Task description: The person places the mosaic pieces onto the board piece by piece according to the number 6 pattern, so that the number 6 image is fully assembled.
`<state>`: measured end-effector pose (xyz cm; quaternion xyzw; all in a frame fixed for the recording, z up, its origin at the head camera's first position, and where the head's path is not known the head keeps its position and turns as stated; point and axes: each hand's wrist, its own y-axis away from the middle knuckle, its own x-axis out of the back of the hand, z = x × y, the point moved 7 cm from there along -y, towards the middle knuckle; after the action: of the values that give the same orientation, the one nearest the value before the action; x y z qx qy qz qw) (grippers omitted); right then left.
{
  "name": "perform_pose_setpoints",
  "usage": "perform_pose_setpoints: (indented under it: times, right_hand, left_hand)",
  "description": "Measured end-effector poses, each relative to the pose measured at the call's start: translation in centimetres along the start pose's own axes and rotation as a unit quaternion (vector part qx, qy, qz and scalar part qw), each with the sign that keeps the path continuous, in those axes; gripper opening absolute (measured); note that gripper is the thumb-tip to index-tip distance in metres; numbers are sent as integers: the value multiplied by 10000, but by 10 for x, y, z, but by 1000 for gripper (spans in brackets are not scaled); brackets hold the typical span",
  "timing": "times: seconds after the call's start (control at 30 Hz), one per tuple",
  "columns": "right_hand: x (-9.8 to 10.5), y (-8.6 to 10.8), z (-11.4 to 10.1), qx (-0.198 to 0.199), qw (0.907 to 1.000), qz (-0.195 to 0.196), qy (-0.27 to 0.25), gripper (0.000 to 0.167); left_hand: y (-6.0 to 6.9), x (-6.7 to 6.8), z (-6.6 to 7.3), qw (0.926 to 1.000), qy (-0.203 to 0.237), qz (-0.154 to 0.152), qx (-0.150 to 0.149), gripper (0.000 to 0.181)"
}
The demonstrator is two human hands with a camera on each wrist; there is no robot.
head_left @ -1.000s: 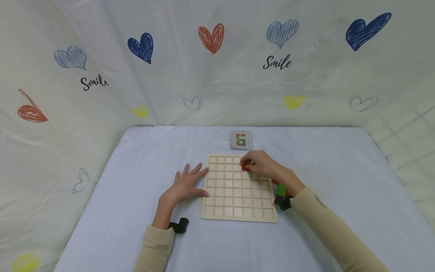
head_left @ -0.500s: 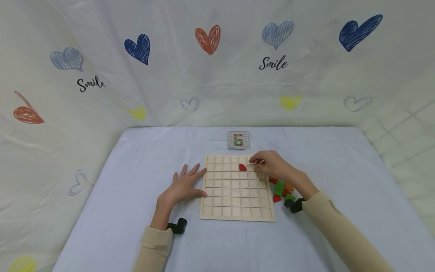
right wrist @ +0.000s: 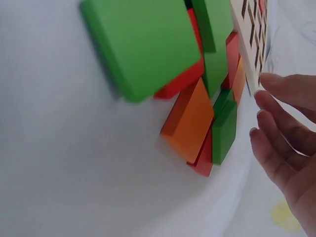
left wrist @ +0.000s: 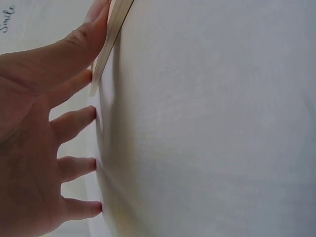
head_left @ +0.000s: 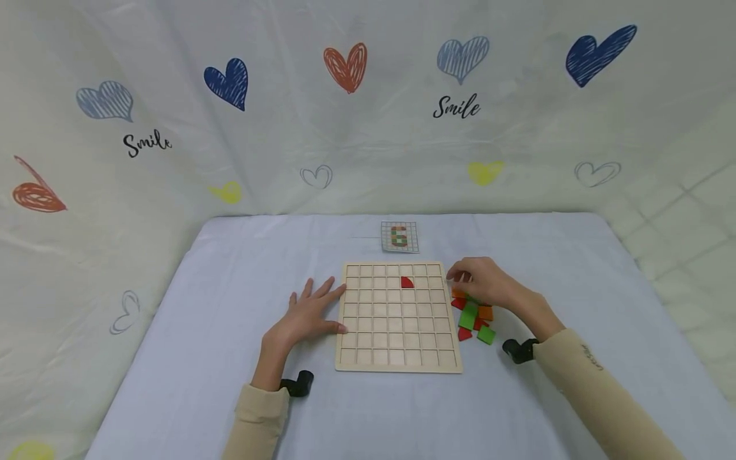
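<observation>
On the table lies a square wooden grid board (head_left: 379, 323) with a red quarter-round tile (head_left: 407, 282) in one of its upper cells, right of the middle. My left hand (head_left: 305, 317) is spread at the board's left edge, thumb and index finger touching it; the left wrist view shows the other fingertips on the cloth. Past the board's right edge, my right hand (head_left: 484, 281) hovers over a pile of tiles with fingers loosely bent and nothing between them. Green tiles (right wrist: 148, 47), orange tiles (right wrist: 190, 121) and red tiles (head_left: 464, 334) make up that pile, some overlapping.
A small card (head_left: 400, 237) with a gridded, coloured figure like a 6 lies behind the board. White cloth (head_left: 368, 415) covers the table. A white backdrop with printed hearts hangs at the back and sides.
My right hand has left the red tile in its cell and moved right, off the board to above the tile pile. The left hand has stayed at the board's edge.
</observation>
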<state>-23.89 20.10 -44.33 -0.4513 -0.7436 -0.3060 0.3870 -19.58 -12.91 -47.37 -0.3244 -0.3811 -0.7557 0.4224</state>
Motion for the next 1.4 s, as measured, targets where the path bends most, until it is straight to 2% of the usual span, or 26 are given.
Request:
perform_pose_setpoints:
  times: [0.13, 0.27, 0.43, 0.6, 0.77, 1.0, 1.4]
  right_hand:
    - [-2, 1, 8, -304, 9991, -281, -10, 17]
    - [-5, 1, 11, -300, 9987, -413, -17, 19]
    - [-6, -1, 10, -206, 9989, -410, 123, 21]
    - [-6, -2, 12, -289, 9986, -403, 177, 20]
    - [-8, -4, 12, -287, 9989, -372, 70, 19]
    - [-8, -4, 10, -165, 9995, -285, 12, 26]
    - [-12, -2, 10, -246, 9990, -346, -144, 15]
  left_hand:
    - [0, 0, -1, 10000, 26, -8, 21, 90]
    - [0, 1, -1, 10000, 19, 23, 3, 90]
    - [-2, 0, -2, 10000, -4, 2, -4, 90]
    - [-2, 1, -2, 10000, 13, 14, -35, 90]
    - [-1, 1, -2, 10000, 53, 27, -48, 90]
    - [-1, 0, -2, 10000, 49, 38, -68, 90]
    - [0, 1, 0, 9999, 64, 11, -114, 89]
